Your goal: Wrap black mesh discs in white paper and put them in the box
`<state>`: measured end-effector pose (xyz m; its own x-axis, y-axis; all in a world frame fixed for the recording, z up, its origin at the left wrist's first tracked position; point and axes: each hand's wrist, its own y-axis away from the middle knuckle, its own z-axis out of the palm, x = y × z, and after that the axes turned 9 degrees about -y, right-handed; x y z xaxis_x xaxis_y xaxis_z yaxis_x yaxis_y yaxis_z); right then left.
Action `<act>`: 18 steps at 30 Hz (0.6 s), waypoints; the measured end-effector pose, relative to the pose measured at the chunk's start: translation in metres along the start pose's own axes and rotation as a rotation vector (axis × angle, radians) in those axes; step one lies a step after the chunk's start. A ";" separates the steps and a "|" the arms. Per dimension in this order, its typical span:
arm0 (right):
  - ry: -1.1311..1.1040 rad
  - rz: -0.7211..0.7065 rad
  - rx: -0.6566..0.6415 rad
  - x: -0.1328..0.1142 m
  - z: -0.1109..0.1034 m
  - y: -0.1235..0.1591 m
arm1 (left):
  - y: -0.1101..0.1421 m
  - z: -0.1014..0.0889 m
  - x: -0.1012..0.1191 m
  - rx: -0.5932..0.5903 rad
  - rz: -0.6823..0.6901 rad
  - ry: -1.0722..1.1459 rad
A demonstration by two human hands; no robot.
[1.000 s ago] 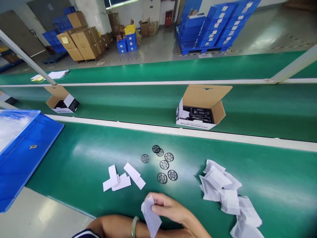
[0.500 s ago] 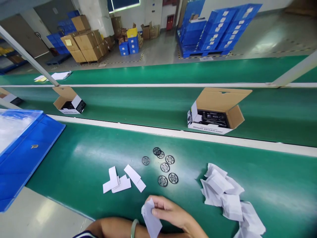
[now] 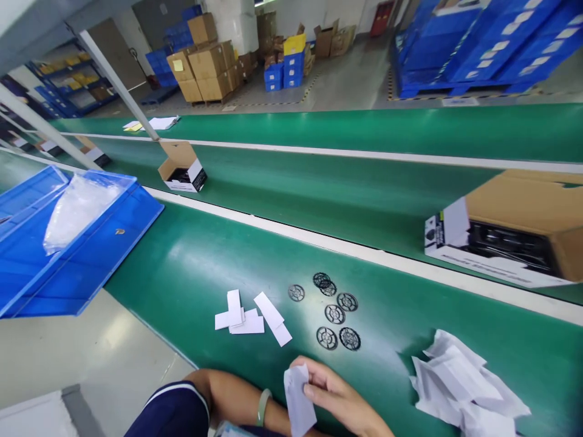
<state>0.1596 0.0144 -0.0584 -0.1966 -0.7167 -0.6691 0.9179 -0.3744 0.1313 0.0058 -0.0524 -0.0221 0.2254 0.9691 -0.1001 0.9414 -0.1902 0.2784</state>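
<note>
My right hand (image 3: pixel 339 394) pinches a small white pouch (image 3: pixel 299 400) between thumb and fingers near the bench's front edge. My left hand (image 3: pixel 280 419), below a pale green bangle (image 3: pixel 263 408), runs behind the pouch, and its fingers are hidden. Beyond my hands lie several black spoked discs (image 3: pixel 334 314) on the green bench, two of them overlapping. Left of them, several white folded paper slips (image 3: pixel 246 323) are spread in two groups. To the right is a loose heap of white pouches (image 3: pixel 460 379).
A blue crate (image 3: pixel 109 237) with a clear plastic bag (image 3: pixel 77 209) stands at the left. On the green conveyor behind a white rail, open cartons (image 3: pixel 501 258) hold black items; another carton (image 3: pixel 182 173) sits further left. Cardboard boxes and blue bins are stacked on the floor beyond.
My view has turned to the left, so the bench items appear further right and more of the blue crate shows. My right hand keeps its hold on the pouch.
</note>
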 end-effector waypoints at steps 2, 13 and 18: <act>-0.001 0.015 0.033 0.004 -0.002 0.002 | -0.001 0.002 0.001 0.227 -0.251 -0.145; 0.005 0.020 0.071 0.009 -0.005 0.003 | 0.007 -0.010 0.008 0.249 -0.289 0.030; 0.012 0.014 0.053 0.005 -0.004 0.002 | 0.005 -0.007 0.004 0.279 -0.289 -0.125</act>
<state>0.1617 0.0119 -0.0643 -0.1799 -0.7151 -0.6755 0.9008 -0.3956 0.1788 0.0099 -0.0481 -0.0143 -0.0455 0.9656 -0.2561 0.9983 0.0349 -0.0459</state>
